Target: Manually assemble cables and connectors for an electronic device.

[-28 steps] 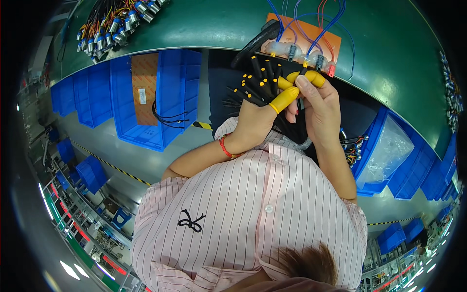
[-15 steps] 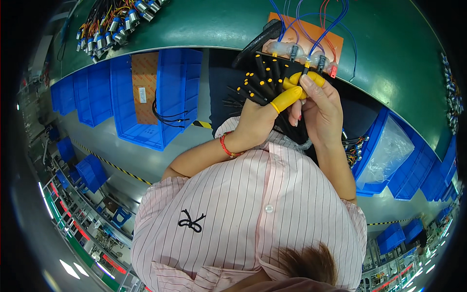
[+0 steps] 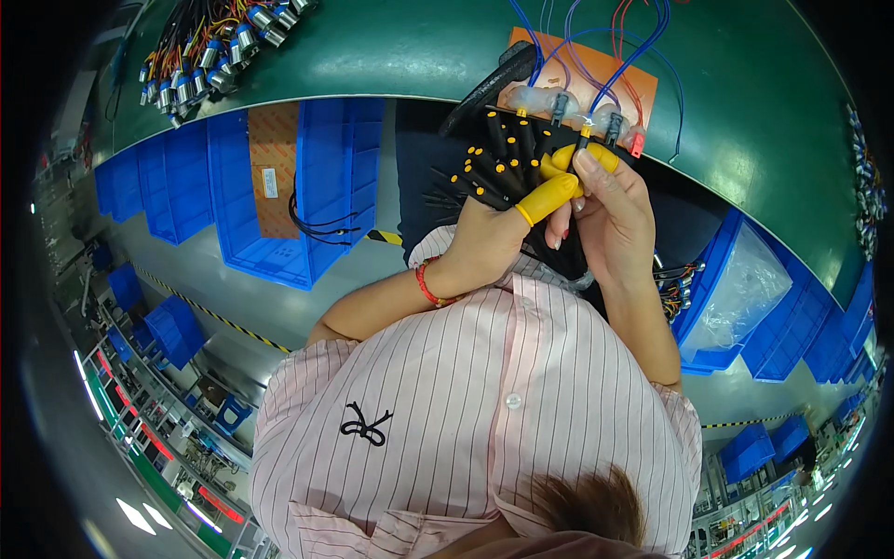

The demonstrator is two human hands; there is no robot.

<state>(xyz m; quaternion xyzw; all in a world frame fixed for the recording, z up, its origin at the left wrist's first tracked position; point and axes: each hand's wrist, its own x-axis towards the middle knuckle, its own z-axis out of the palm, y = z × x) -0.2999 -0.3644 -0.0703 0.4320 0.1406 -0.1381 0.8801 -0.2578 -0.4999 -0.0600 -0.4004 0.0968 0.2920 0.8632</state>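
My left hand, with yellow finger cots, is closed around a bundle of black cables whose ends are yellow. Its cotted fingertips meet those of my right hand at the table edge. There my right thumb and fingers pinch one black cable with a yellow tip, pointing up toward a connector. Just beyond lies an orange board carrying a row of connectors set in clear, lumpy material, with blue and red wires running from them. Whether the cable tip touches a connector is hard to tell.
A black, strap-like piece lies left of the board on the green table. Metal connectors with coloured wires are heaped at the far left. Blue bins hang below the edge, one on the right holding a clear plastic bag.
Both hands keep their grip with only slight finger movement. The bundled cable ends have shifted a little, and the whole view has moved slightly.
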